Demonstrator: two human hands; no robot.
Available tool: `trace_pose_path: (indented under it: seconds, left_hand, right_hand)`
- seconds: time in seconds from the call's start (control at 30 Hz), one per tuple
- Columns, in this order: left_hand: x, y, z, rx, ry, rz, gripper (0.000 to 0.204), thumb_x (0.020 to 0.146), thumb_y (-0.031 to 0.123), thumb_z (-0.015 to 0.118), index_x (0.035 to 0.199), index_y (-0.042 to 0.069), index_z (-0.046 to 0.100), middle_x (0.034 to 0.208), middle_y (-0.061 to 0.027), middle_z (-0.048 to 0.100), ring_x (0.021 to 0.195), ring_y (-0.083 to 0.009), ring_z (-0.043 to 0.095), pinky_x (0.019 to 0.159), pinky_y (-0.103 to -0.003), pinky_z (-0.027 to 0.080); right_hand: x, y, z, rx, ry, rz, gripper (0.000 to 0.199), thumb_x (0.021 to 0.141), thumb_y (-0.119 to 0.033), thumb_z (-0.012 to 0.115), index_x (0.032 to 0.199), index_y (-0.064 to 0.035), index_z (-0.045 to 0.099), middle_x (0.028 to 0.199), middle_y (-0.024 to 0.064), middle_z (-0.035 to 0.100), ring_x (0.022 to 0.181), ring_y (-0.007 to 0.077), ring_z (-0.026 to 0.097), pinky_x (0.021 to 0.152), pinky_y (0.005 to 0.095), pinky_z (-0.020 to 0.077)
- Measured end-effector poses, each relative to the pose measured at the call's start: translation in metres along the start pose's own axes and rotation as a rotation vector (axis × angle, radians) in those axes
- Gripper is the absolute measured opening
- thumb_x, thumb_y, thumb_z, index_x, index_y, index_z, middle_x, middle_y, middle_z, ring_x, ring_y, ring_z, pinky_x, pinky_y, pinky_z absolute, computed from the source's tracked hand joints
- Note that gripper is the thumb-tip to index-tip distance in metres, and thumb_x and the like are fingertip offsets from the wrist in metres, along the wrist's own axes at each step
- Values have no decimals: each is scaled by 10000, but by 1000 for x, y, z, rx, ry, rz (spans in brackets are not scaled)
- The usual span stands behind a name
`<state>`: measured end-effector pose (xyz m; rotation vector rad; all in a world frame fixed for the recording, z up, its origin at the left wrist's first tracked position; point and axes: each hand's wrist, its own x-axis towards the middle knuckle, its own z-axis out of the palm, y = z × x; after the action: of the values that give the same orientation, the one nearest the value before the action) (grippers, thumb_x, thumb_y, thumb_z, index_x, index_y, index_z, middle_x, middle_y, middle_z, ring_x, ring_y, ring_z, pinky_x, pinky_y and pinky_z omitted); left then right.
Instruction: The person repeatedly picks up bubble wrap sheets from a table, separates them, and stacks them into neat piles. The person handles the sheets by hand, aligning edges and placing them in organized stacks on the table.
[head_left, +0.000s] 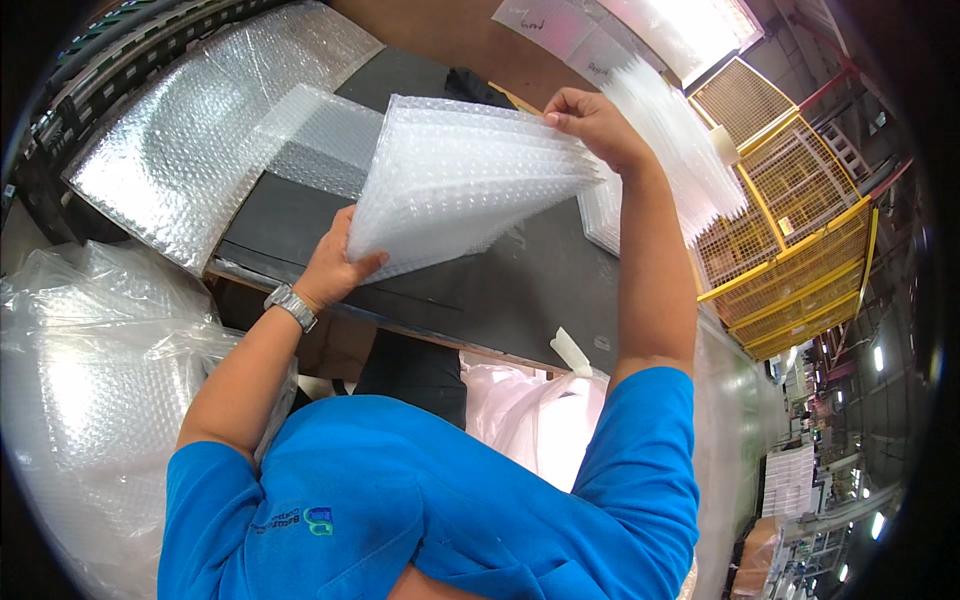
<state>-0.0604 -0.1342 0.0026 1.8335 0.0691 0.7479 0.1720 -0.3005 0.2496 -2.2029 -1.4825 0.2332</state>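
Observation:
A thick stack of clear bubble wrap bags (pixel 460 180) is held up above the dark work table (pixel 540 285), tilted, its layers fanned at the right edge. Wrapped round the stack's lower left corner is my left hand (pixel 338 262), thumb on the near face. My right hand (pixel 592 125) pinches at the upper right corner, its fingertips against the edge of the layers. A flat, clear bubble wrap piece (pixel 318 130) lies on the table to the left, partly hidden behind the stack.
A large bubble wrap sheet (pixel 200 130) covers the table's left end. Another pile of bubble wrap bags (pixel 670 150) stands beyond my right forearm. Plastic-wrapped bubble material (pixel 100 370) bulges at left. Yellow mesh fencing (pixel 790 210) rises at right. Pinkish plastic (pixel 530 410) sits below the table edge.

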Motion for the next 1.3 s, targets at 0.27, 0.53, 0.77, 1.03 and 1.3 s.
trace_pose_path:
  seconds: [0.27, 0.53, 0.77, 1.03, 1.3]
  left_hand:
    - [-1, 2, 1, -7, 18, -8, 608, 711, 221, 668, 1185, 24, 343, 1058, -176, 524, 975, -259, 526, 840, -330, 405]
    - [1, 3, 0, 34, 14, 5, 606, 707, 226, 668, 1181, 25, 348, 1053, -175, 526, 967, -259, 530, 830, -330, 407]
    - [0, 0, 0, 6, 25, 15, 611, 715, 245, 672, 1185, 30, 346, 1047, -170, 529, 955, -255, 531, 833, -332, 406]
    - [0, -3, 2, -41, 22, -9, 623, 712, 266, 681, 1185, 37, 345, 1048, -165, 532, 957, -250, 532, 821, -336, 416]
    - [0, -6, 1, -28, 22, -1, 619, 712, 265, 680, 1184, 45, 346, 1048, -167, 532, 959, -249, 534, 820, -337, 415]
  right_hand:
    - [-4, -8, 9, 518, 377, 60, 114, 823, -211, 564, 841, -98, 561, 828, -10, 569, 827, 110, 512, 740, 271, 348]
    - [-6, 3, 12, 88, 108, 6, 159, 842, -259, 533, 860, -104, 558, 815, -5, 556, 825, 129, 505, 750, 292, 356]
    - [-13, 8, 3, 586, 554, 91, 167, 878, -250, 464, 791, -111, 494, 697, 6, 483, 774, 162, 521, 711, 305, 391]
    - [-31, 9, -9, 355, 416, 65, 195, 836, -277, 540, 786, -88, 541, 721, 0, 526, 731, 114, 509, 705, 256, 380]
    - [-32, 0, 5, 236, 276, -33, 330, 762, -192, 626, 1048, -36, 573, 922, 70, 570, 867, 151, 514, 790, 264, 388]
